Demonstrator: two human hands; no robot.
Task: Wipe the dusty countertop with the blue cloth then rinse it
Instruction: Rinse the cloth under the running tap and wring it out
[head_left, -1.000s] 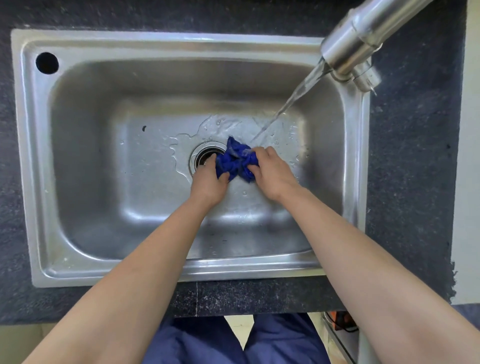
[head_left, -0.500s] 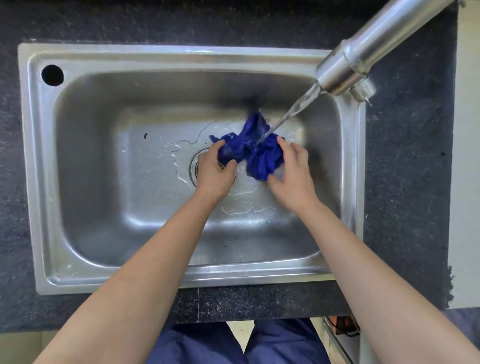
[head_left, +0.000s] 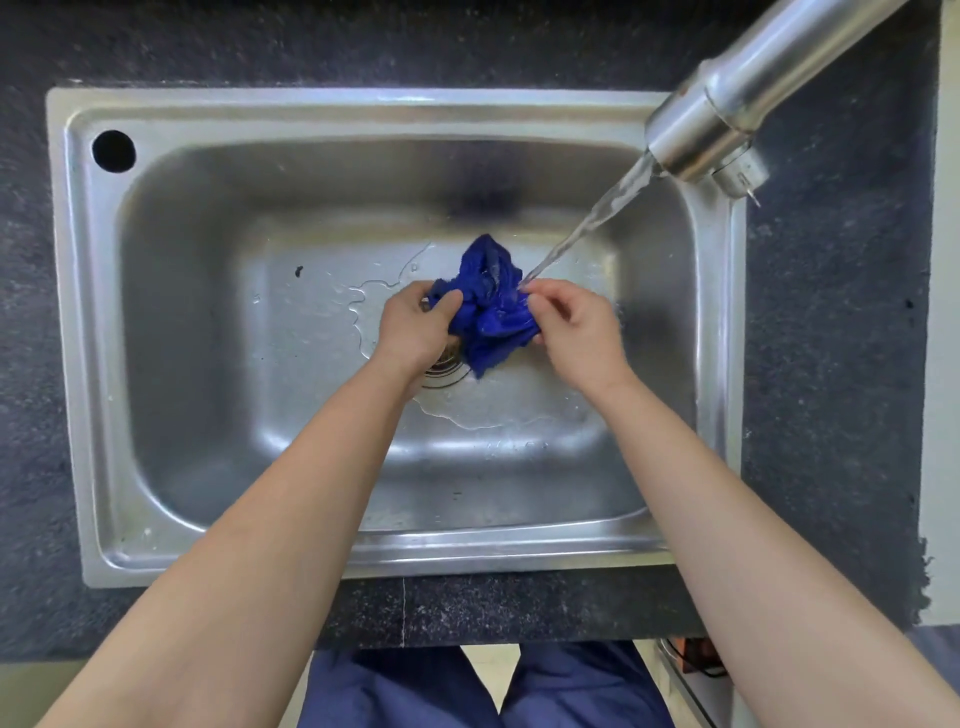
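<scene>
Blue trousers (head_left: 405, 691) showed at the bottom edge, below the dark speckled countertop (head_left: 493, 608). Both bare forearms reached over the front rim of the steel sink (head_left: 467, 556) into the basin.

Left hand (head_left: 415, 325) was clenched on the left side of the blue cloth (head_left: 491, 312), thumb lying over the fabric. Right hand (head_left: 576, 327) pinched the cloth's right edge, fingers curled. The cloth was bunched and crumpled between the two hands, held up in the middle of the basin, its lower corner hanging just over the drain (head_left: 441, 371), which the left hand partly hid.

Puddles of water lay on the basin floor around the drain. A small dark speck (head_left: 298, 270) sat on the floor left of the hands.

A water stream (head_left: 597, 218) ran down at a slant from the faucet (head_left: 727, 109) at upper right and hit the cloth's top right edge, right at the right hand's fingertips. A round hole (head_left: 114, 150) sat in the sink's far left corner, with more countertop beyond the far rim.
</scene>
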